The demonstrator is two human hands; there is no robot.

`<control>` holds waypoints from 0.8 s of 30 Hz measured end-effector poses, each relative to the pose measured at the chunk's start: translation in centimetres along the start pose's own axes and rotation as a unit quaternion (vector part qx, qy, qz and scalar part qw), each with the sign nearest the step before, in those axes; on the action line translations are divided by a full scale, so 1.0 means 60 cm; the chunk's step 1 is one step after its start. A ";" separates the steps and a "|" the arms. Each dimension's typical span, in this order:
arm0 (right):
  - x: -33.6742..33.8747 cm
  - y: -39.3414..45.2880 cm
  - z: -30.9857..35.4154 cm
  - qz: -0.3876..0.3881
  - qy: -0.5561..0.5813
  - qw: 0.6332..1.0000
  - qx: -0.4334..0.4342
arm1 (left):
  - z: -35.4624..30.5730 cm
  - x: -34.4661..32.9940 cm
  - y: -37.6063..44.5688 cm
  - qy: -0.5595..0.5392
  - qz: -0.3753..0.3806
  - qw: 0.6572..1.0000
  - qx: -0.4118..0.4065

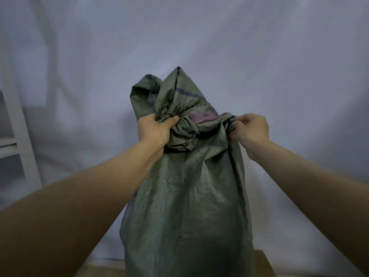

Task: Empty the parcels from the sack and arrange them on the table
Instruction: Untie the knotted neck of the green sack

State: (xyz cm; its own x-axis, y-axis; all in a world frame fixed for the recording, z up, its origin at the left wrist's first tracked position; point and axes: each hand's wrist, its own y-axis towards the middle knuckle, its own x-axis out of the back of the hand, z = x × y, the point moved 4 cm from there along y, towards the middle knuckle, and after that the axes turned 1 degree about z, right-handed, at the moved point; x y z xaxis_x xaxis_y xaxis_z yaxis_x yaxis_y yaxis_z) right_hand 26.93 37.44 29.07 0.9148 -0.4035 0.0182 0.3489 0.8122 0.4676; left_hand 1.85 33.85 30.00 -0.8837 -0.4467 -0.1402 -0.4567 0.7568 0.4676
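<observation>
sack: green woven sack [185, 206], upright in the centre of the view, bulging and full in its lower part, top bunched and crumpled
sack position: bottom reaches the lower edge of the view, standing over a tan surface [263, 262] seen at bottom right; whether that is the table, cannot tell
sack top: a loose flap of fabric rises above both hands to a peak, with a dark blue stripe [184, 91] running across it
sack mouth: gathered between the two hands, a purple patch [202, 117] shows in the gap there; parcel or lining, cannot tell
left hand: left hand [154, 129] clenched around a bunch of fabric on the sack's left side near the top, thumb pressed over the folds, forearm stretched forward
right hand: right hand [252, 130] pinching a rolled edge of fabric at the sack's right side, fingers curled tight, forearm stretched forward
hands relative: roughly level with each other, well apart, the sack's gathered mouth between them
parcels: hidden inside the sack
background: pale wrinkled cloth backdrop [199, 37] fills the space behind
left edge: white frame [18, 124] with horizontal bars, partly in view, blurred
</observation>
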 end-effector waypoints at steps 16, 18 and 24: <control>0.017 -0.044 -0.023 0.051 0.022 0.996 -0.071 | 0.039 0.011 -0.023 0.001 -0.016 0.999 0.038; 0.023 -0.047 -0.020 0.058 0.024 0.995 -0.076 | 0.029 0.011 -0.022 0.012 -0.013 0.999 0.034; 0.034 -0.059 0.009 0.074 0.043 0.993 -0.086 | 0.002 0.012 -0.026 0.019 0.004 1.000 0.013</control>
State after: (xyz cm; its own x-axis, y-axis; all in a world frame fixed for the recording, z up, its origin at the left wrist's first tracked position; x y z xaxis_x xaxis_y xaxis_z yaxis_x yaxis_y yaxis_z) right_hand 27.43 33.53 27.96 0.9699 -0.2435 -0.0028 0.2325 0.9227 0.3076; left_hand 1.93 32.40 29.06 -0.8835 -0.4569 -0.1034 -0.4517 0.7726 0.4462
